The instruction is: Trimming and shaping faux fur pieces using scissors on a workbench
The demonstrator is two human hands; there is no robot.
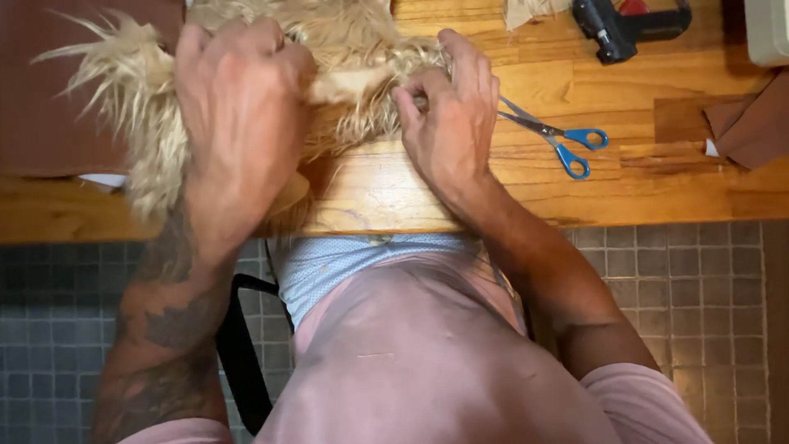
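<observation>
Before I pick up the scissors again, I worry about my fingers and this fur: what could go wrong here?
The scissors lie open right beside the right hand, blades toward it, so a blind reach might meet an edge. The long blond fur hides what the left hand grips, so a cut could catch pile or skin. Some fur hangs over the wooden table edge and may slide off.

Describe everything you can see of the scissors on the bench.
The scissors lie flat on the wooden bench top, just right of the right hand. They have bright blue plastic loop handles pointing lower right and slim silvery metal blades pointing upper left. The blades look slightly parted, and their tips run behind the hand, so the ends are hidden. Whether the hand touches them cannot be told.
</observation>
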